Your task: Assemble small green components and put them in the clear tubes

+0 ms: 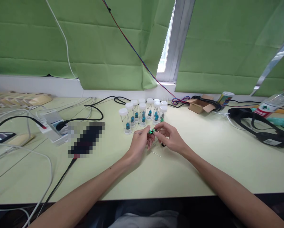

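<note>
My left hand and my right hand meet at the middle of the table. Between their closed fingertips is a small shiny green and black piece, whose exact kind is too small to make out. A thin metal rod shows just below my left hand. Under my right hand lies a small black item, partly hidden. Just beyond my hands stand several clear tubes with white caps, most holding a small blue piece on thin wire; one at the right holds a green one.
On the left are a power strip, a blurred dark device and loose white cables. To the right stand an open cardboard box, a can, black goggles-like eyewear and a red-capped bottle. Green blinds hang behind the table.
</note>
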`<state>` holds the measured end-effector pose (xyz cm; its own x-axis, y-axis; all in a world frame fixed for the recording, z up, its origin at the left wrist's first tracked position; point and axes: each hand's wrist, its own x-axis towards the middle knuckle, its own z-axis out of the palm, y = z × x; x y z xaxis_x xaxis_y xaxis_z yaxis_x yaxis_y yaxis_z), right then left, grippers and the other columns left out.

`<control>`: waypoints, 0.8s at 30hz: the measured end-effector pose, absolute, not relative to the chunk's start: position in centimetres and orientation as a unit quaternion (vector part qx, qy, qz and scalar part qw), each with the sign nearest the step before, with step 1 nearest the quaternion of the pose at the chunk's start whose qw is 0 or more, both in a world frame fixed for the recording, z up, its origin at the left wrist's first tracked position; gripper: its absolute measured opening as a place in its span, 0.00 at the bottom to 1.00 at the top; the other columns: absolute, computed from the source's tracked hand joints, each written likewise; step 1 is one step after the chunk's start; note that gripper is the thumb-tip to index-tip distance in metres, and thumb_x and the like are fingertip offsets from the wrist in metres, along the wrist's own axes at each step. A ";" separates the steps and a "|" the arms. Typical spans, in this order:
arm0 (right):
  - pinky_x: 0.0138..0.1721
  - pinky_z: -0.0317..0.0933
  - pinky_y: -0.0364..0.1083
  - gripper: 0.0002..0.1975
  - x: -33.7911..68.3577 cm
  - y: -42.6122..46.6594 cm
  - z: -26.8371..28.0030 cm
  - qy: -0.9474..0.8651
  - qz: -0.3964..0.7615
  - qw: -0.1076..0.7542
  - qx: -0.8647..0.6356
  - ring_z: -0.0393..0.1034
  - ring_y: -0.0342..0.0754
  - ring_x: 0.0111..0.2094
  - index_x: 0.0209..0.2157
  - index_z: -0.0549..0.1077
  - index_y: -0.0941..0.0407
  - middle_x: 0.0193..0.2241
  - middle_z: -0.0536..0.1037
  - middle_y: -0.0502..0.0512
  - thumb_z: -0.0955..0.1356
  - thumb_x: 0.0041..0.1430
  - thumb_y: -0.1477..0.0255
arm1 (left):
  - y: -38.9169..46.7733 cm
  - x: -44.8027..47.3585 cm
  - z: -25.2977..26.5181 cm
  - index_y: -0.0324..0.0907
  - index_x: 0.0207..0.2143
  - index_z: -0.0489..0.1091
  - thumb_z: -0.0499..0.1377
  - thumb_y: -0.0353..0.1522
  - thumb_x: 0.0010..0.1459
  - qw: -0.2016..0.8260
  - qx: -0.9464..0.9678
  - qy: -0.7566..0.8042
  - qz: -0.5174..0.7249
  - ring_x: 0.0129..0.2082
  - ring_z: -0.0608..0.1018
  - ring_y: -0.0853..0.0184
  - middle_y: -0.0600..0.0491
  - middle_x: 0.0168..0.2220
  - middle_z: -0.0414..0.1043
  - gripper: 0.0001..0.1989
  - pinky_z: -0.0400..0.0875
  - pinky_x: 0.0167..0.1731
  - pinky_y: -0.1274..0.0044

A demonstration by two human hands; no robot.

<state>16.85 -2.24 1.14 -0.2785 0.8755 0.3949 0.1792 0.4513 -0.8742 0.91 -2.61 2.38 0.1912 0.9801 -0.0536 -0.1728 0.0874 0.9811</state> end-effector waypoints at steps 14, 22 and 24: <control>0.23 0.60 0.42 0.17 16.7 -2.3 1.3 -0.711 0.369 0.461 -0.382 0.63 0.41 0.20 0.32 0.69 0.56 0.21 0.70 0.47 0.65 0.64 0.55 | -2.7 0.9 2.3 0.40 0.20 0.67 0.58 0.46 0.57 0.612 0.479 0.424 0.465 0.19 0.66 0.73 0.53 0.21 0.67 0.21 0.58 0.19 0.77; 0.24 0.58 0.43 0.26 16.7 -2.2 1.4 -0.729 0.334 0.444 -0.401 0.60 0.41 0.19 0.21 0.65 0.55 0.16 0.66 0.47 0.60 0.67 0.52 | -2.7 1.0 2.2 0.40 0.21 0.68 0.59 0.47 0.56 0.616 0.489 0.416 0.456 0.19 0.66 0.73 0.53 0.21 0.67 0.21 0.58 0.19 0.78; 0.24 0.57 0.43 0.27 16.7 -2.2 1.3 -0.730 0.331 0.438 -0.406 0.60 0.41 0.18 0.20 0.64 0.55 0.15 0.66 0.47 0.59 0.68 0.53 | -2.7 1.0 2.1 0.40 0.21 0.67 0.59 0.47 0.56 0.617 0.492 0.415 0.454 0.19 0.65 0.73 0.53 0.21 0.67 0.21 0.58 0.19 0.78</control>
<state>16.72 -2.18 1.33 -0.2858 0.8835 0.3712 0.3032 0.4508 -0.8396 1.01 -2.66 2.10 0.2436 0.9677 -0.0646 -0.1524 0.1040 0.9828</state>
